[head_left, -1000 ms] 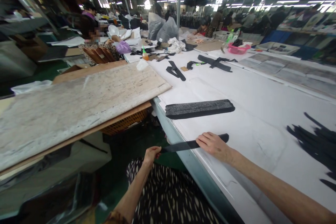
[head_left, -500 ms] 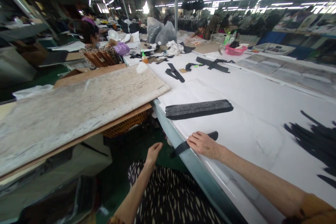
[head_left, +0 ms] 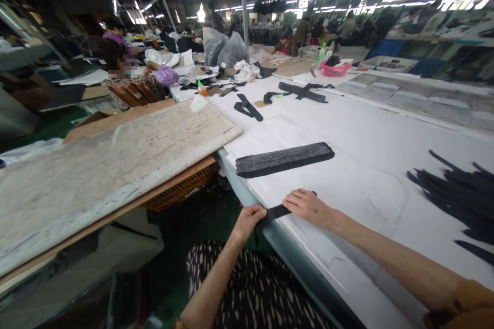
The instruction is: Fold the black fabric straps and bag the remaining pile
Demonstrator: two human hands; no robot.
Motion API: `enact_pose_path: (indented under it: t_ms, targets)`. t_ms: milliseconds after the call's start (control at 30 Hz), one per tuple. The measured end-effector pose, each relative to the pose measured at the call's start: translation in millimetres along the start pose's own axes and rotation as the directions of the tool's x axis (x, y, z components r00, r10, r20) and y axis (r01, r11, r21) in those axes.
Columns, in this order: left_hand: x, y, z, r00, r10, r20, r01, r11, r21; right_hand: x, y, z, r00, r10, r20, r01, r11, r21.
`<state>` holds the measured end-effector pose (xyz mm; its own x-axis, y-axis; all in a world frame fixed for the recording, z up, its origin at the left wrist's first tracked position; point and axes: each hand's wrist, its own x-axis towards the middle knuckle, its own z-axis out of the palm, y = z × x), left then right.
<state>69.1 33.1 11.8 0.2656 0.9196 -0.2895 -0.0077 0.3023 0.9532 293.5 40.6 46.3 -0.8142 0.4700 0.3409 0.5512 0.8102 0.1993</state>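
A narrow black fabric strip (head_left: 278, 211) lies across the near edge of the white-covered table (head_left: 370, 164). My left hand (head_left: 249, 218) pinches the strip at the table edge, thumb and fingers closed. Just to its right, my right hand (head_left: 309, 208) rests on top, its fingers together and bent over the strip, keeping it against the table. A small dark tip of the strip shows beyond my right fingers; the part beneath them is hidden. Behind both hands is a neat row of stacked black strips (head_left: 285, 158), seen edge-on.
A loose heap of black strips (head_left: 459, 195) spreads at the right. To the left stands a stained pale board (head_left: 116, 164) over an orange crate (head_left: 179, 187). Farther back are crossed black pieces (head_left: 303, 91), an orange glue bottle (head_left: 201, 88), a pink basket (head_left: 335, 69) and seated co-workers.
My left hand has come up and right to the table edge and has taken hold of the strip. The right hand remains on it, shifted slightly. The whole view has turned a little to the right.
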Motion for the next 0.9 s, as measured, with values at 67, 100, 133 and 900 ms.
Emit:
enact_pose_path:
  t_ms: [67,100,133,900]
  targets:
    - [1.0,-0.3,0.6,1.0,-0.005,0.006,0.005,1.0,-0.01,-15.6,9.4,-4.1,0.998,0.051,-0.026,-0.051,0.999,0.019]
    - [1.4,-0.2,1.1,1.0,-0.005,0.007,0.005,1.0,-0.017,-22.3,13.4,-5.8,0.997,0.069,-0.041,-0.068,0.997,0.025]
    - [1.8,0.0,1.5,1.0,-0.003,0.009,0.003,1.0,-0.023,-27.5,16.5,-7.2,0.995,0.084,-0.053,-0.082,0.996,0.025]
    - [-43.8,-13.7,-66.0,0.987,-0.109,-0.115,0.123,0.985,0.118,5.5,-4.1,1.4,0.993,-0.115,0.006,0.115,0.989,-0.096]
